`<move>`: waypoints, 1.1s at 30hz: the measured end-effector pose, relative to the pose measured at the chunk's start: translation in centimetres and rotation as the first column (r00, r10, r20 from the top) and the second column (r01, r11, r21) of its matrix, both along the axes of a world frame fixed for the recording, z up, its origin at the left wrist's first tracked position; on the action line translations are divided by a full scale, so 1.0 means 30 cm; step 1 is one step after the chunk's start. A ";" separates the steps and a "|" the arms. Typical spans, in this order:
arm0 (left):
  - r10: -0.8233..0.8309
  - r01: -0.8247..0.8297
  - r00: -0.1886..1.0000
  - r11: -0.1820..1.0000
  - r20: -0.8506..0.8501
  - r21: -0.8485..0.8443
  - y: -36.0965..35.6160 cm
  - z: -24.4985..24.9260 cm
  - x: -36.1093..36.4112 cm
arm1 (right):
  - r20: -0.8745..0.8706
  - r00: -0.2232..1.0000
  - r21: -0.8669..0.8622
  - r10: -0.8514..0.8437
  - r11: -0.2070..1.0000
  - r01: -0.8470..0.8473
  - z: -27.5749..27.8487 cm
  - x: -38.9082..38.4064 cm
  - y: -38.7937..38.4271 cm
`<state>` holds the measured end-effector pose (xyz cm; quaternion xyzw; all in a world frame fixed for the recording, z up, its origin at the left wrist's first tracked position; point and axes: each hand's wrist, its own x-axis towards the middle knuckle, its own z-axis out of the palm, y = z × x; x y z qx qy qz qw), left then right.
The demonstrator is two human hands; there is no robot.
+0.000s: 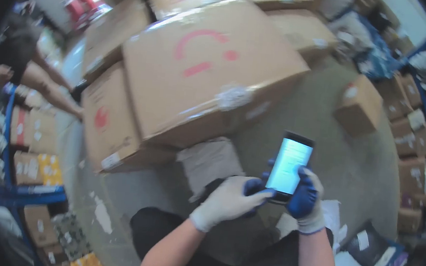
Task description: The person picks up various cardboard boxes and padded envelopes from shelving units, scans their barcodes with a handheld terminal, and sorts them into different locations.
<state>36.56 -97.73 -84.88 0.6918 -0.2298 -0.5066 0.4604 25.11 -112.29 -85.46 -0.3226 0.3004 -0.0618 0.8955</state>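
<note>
A phone (289,166) with a lit, pale blue screen is held upright over my lap; its text is too small to read. My right hand (308,196), in a white glove with blue fingers, grips the phone's right side. At its lower left edge is my left hand (235,199), gloved the same way, with fingers closed against the phone and thumb by the screen. Beyond my left hand, a grey plastic parcel (211,163) lies on the floor beside a large taped carton (203,70) with red markings.
More cartons (109,118) are stacked around the large one. A single box (360,106) stands on the floor at right. Shelves with parcels line both sides, and bagged parcels (369,245) lie at lower right. Another person's bare legs (48,86) show at left.
</note>
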 end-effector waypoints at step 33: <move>-0.032 0.031 0.998 0.999 0.051 0.025 0.090 -0.071 0.054 | -0.103 0.966 -0.082 -0.238 0.970 0.230 -0.364 -0.044 0.001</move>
